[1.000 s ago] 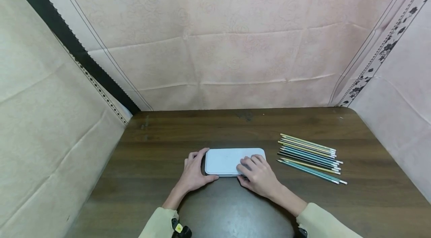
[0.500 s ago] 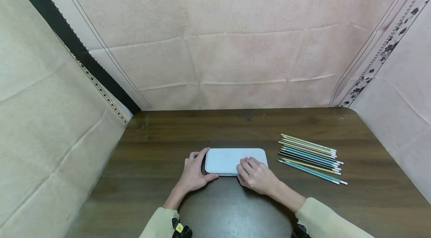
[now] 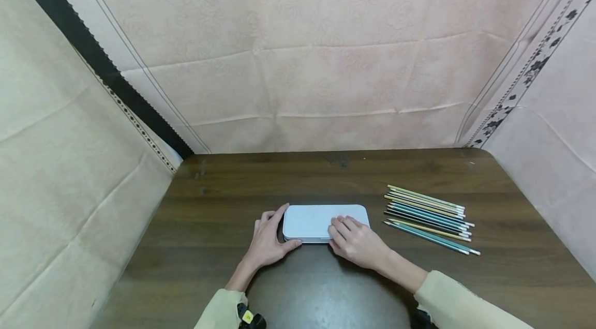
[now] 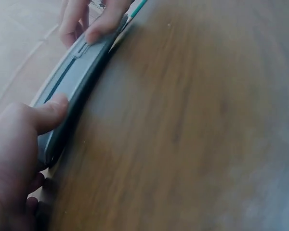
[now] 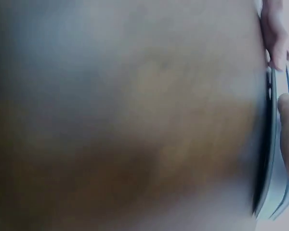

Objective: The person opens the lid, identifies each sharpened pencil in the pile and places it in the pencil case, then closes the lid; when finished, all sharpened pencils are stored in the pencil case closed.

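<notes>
A flat white pencil case (image 3: 307, 220) with rounded corners lies lengthwise on the table, its lid down. My left hand (image 3: 267, 238) grips its left end, thumb on the front side and fingers reaching to the back left corner. At the right part of the front edge is my right hand (image 3: 356, 241), fingers bent on the lid and thumb against the front side. The left wrist view shows the case's front side (image 4: 70, 79) with a dark seam and a small catch by the right thumb. In the right wrist view the case's edge (image 5: 275, 192) is partly hidden by the right hand.
Several pencils (image 3: 428, 215), teal, yellow and dark with white ends, lie side by side on the brown wooden table (image 3: 223, 179) right of the case. Pale cloth (image 3: 326, 86) hangs behind the table and along both sides.
My right hand's fingers have drawn slightly closer together on the lid, and the right forearm has shifted a little. The left hand and the case stay almost where they were.
</notes>
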